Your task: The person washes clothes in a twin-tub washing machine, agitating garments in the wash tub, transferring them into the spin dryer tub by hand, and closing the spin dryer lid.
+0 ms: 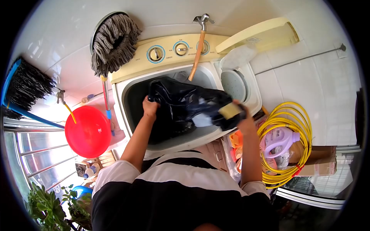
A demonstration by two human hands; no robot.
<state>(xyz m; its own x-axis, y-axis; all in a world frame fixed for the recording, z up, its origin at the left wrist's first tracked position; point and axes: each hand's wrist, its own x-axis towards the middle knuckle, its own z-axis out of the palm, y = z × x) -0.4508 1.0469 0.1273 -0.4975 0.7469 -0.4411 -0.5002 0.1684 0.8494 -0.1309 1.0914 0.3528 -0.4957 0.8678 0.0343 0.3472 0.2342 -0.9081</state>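
A black bundle (185, 99) (cloth or plastic, I cannot tell) stretches between the fingers, over the grey tub (209, 78). The left hand (150, 108) has its fingers gripping one end; the right hand (246, 118), though blurred, looks closed on the other. Its slick folds could slide from a loose pinch; the orange hose (198, 54), dangling just beyond the fingers, could snag one.

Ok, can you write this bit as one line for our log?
left hand: gripping black item | right hand: at its other end, blurred | black item: stretched across open washer tub | cream lid: raised
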